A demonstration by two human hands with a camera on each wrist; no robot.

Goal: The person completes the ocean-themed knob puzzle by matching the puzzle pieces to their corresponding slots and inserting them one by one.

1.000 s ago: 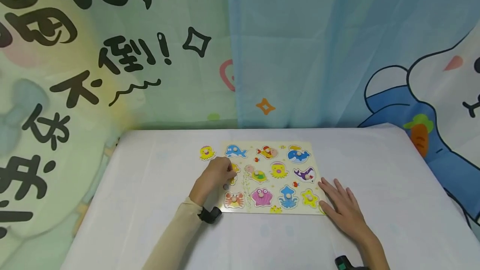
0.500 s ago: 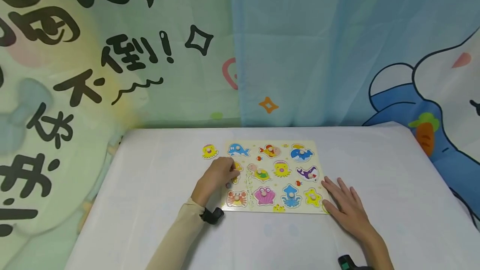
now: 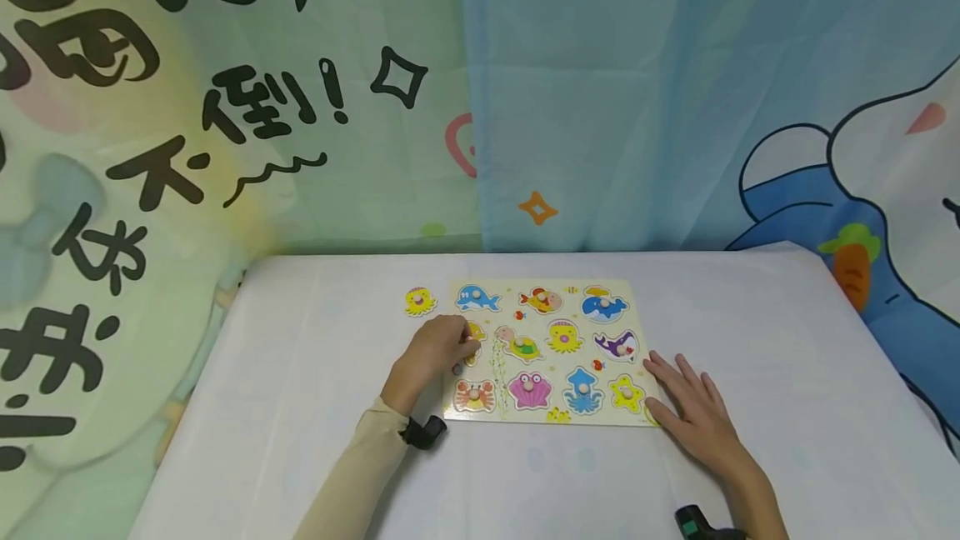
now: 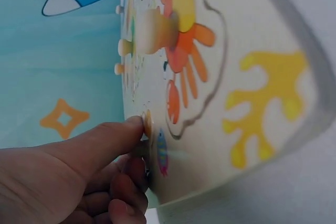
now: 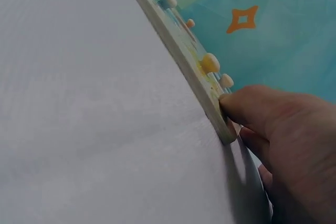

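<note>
A pale wooden knob puzzle board [image 3: 540, 419] printed with sea animals lies on the white-covered table. At its left side my left hand [image 3: 431, 357] pinches a yellow-orange puzzle piece [image 3: 476, 330], mostly hidden by the fingers. The left wrist view shows the thumb and curled fingers at this piece [image 4: 148, 123], near the crab piece [image 4: 184, 51] with its knob. My right hand [image 3: 697, 415] lies at the board's right edge, fingers fairly straight. In the right wrist view its thumb [image 5: 241, 106] touches the board's corner. Off the board's upper left lies a yellow octopus piece [image 3: 420, 302].
Several other knobbed pieces sit in the board, among them a pink shell [image 3: 529, 391], a blue squid [image 3: 582, 392] and a yellow star [image 3: 627, 394]. A printed curtain [image 3: 600, 107] hangs behind the table [image 3: 315, 315]. Black wrist devices [image 3: 423, 433] are on both wrists.
The whole head view has shifted slightly. Relative to the board, both hands and the pieces look the same; the left fingers stay on the yellow-orange piece.
</note>
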